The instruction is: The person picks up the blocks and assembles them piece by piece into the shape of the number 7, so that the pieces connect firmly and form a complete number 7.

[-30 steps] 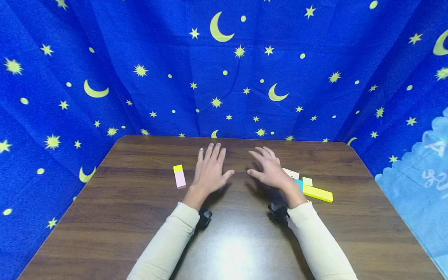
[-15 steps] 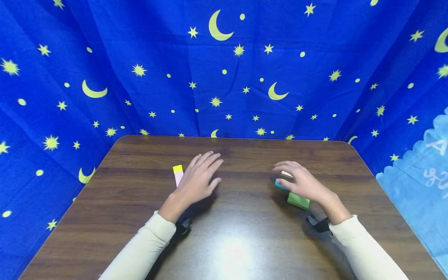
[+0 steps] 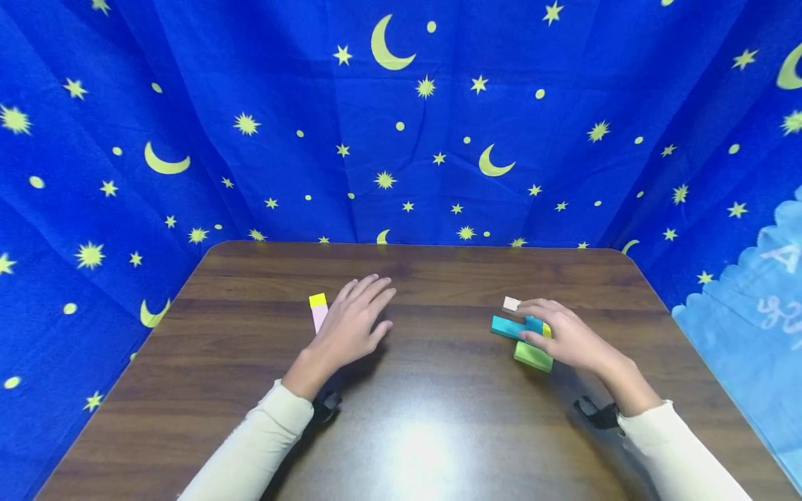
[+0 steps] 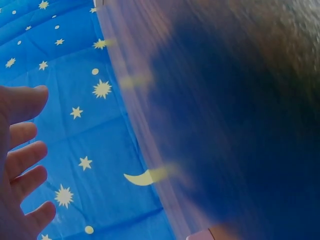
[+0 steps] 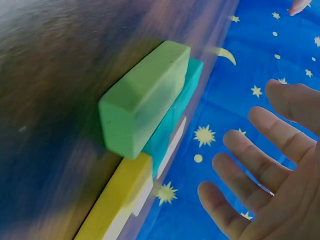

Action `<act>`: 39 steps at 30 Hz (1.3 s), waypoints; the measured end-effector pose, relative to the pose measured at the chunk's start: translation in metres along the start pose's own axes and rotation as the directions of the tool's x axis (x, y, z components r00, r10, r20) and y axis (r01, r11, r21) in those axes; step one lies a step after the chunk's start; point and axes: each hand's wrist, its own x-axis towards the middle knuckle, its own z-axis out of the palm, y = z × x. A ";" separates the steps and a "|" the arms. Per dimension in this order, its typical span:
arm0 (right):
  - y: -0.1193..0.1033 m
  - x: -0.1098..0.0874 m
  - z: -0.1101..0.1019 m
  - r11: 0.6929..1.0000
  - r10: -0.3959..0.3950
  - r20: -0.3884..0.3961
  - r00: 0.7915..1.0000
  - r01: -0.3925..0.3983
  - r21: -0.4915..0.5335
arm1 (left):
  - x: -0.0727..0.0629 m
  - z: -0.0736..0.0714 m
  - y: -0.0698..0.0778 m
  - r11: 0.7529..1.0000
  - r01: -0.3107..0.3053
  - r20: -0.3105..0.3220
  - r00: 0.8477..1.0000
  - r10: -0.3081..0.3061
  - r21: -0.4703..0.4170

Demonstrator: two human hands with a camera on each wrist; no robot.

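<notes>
My right hand point(image 3: 573, 341) hovers over a group of blocks, fingers spread and slightly bent. The right wrist view shows those fingers apart from the blocks. In the group are a green block point(image 5: 145, 95), a teal block point(image 3: 506, 327), a yellow block point(image 5: 120, 195) and a pale block point(image 3: 511, 304). The hand hides part of the group in the head view. To the left, my left hand point(image 3: 344, 327) is held above the table with relaxed fingers and grips nothing. It partly covers a pink block point(image 3: 319, 316), which has a yellow block point(image 3: 317, 300) at its far end.
The brown wooden table point(image 3: 413, 376) has a bright glare patch near its front. A blue curtain point(image 3: 401, 160) with moons and stars rises behind its far edge. Light-blue cloth point(image 3: 745, 334) hangs at the right. Dark cameras point(image 3: 328, 403) are strapped under the wrists.
From the table's middle, my right hand has moved right and nearer, over the blocks, uncovering the green and teal ones. My left hand has shifted left and slightly nearer, partly covering the pink block.
</notes>
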 end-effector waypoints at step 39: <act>0.013 -0.024 0.011 0.995 0.048 0.017 0.999 -0.047 -0.088 | 0.073 0.060 0.091 0.931 0.000 0.237 0.967 0.093 -0.364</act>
